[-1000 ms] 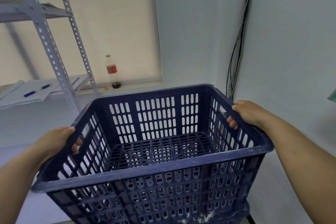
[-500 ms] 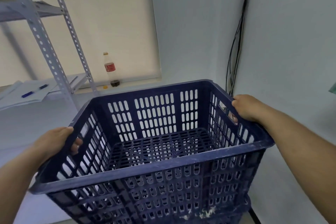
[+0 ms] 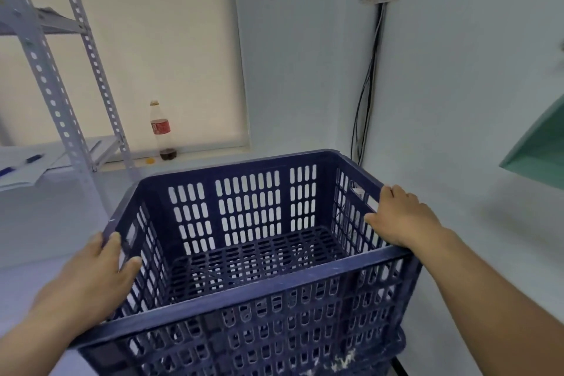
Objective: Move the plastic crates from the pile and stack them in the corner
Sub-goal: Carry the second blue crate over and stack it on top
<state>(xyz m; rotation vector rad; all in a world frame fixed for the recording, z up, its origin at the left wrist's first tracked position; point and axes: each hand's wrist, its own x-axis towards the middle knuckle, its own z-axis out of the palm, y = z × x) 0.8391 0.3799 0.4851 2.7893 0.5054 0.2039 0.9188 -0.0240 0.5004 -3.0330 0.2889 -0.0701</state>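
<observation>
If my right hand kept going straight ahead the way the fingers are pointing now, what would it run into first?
The right hand rests on the blue crate rim, fingers aimed forward and slightly left along it. Past the crate's far corner, the black cables running down the room corner, or the wall behind them, probably come first; depth is hard to judge.

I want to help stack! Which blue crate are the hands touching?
The top crate: the left hand and right hand rest on its side rims. The lower crate only peeks out underneath, untouched.
</observation>
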